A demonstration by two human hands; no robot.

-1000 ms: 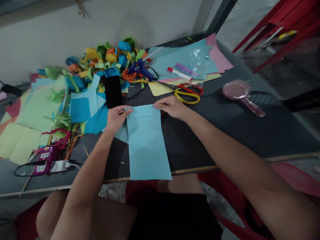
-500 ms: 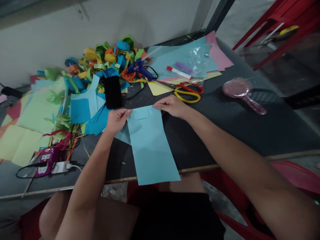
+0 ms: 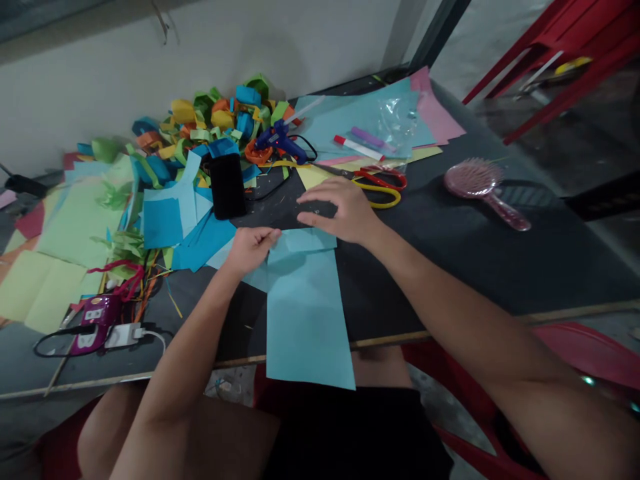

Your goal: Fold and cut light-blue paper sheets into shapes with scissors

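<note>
Dark desk (image 3: 450, 267), with a heap of coloured paper scraps (image 3: 215, 120) at far left. Light-blue paper sheet (image 3: 305, 313) flat at the near middle of the desk, far end folded over, near end overhanging the desk edge. Left hand (image 3: 250, 248) pinched on the sheet's folded far-left corner; right hand (image 3: 343, 210) open, palm down, fingers spread above the far edge, contact with the fold not discernible. Pink hairbrush (image 3: 477, 180) well apart at right; yellow-and-red scissors (image 3: 383, 187) just beyond the right hand; black phone (image 3: 227, 185) beyond the left hand; blue glue gun (image 3: 280, 139) farther back.
</note>
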